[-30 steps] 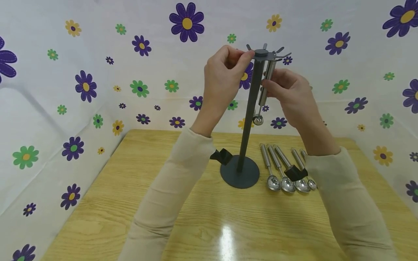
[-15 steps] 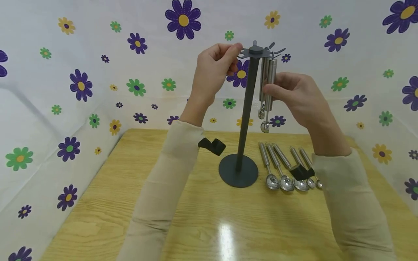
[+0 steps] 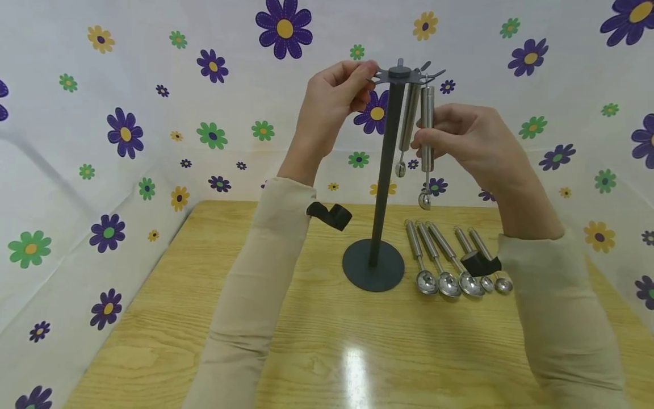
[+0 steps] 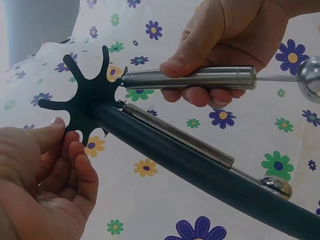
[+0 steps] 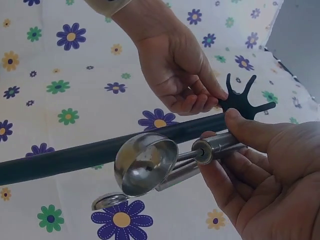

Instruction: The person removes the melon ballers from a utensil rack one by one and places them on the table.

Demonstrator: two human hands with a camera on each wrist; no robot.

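Note:
A dark metal stand [image 3: 384, 187] rises from a round base and carries a pronged top [image 3: 403, 75]. My left hand [image 3: 327, 108] pinches one of the prongs on its left side; the left wrist view shows thumb and finger on that prong. With my right hand [image 3: 477, 139] I hold a small steel scoop [image 3: 427, 101] by its handle, bowl down, its loop end right at a right-hand prong. Beside the pole a second, smaller-bowled scoop [image 3: 409, 116] hangs from the top. In the right wrist view the held scoop's round bowl [image 5: 145, 165] faces the camera.
Several steel scoops [image 3: 434, 250] of different bowl sizes lie in a row on the wooden table [image 3: 204, 312], right of the stand's base [image 3: 373, 278]. White cloth [image 3: 230, 85] with printed flowers encloses the back and sides. A black wrist camera [image 3: 480, 264] overlaps some scoops.
My left hand has shifted left from near the top's hub to a prong. The held scoop has swung upright and rightward, apart from the hanging scoop, which now shows separately.

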